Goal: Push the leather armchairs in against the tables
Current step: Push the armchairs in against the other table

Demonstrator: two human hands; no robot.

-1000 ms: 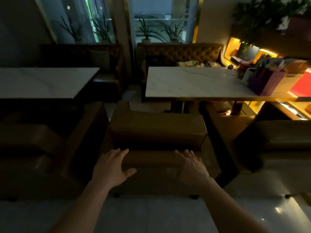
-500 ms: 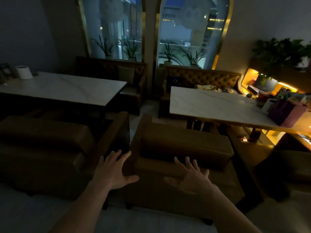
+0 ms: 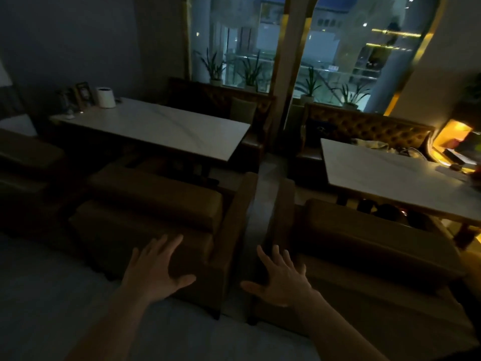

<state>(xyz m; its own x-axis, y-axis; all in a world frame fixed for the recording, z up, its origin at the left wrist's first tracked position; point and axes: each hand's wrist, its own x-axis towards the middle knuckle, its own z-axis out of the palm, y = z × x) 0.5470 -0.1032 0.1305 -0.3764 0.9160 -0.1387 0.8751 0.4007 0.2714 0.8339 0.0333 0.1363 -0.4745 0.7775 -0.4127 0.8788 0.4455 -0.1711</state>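
Two brown leather armchairs stand side by side with their backs toward me. The left armchair (image 3: pixel 156 204) faces a white marble table (image 3: pixel 156 128); the right armchair (image 3: pixel 364 246) is tucked under another white marble table (image 3: pixel 395 175). My left hand (image 3: pixel 156 269) hovers with fingers spread over the back of the left armchair, near its right corner. My right hand (image 3: pixel 281 277) is spread over the left rear corner of the right armchair. Neither hand holds anything. Whether the palms touch the leather is unclear in the dim light.
A narrow strip of floor (image 3: pixel 250 230) separates the two armchairs. A third armchair (image 3: pixel 23 168) sits at far left. Tufted benches (image 3: pixel 369 126) line the windows behind the tables. A white canister (image 3: pixel 106 97) and frames stand on the left table. Grey floor lies below me.
My view has swung left from the right armchair toward the left one. Both hands moved left: the left hand now is over the left armchair, the right at the right armchair's corner.
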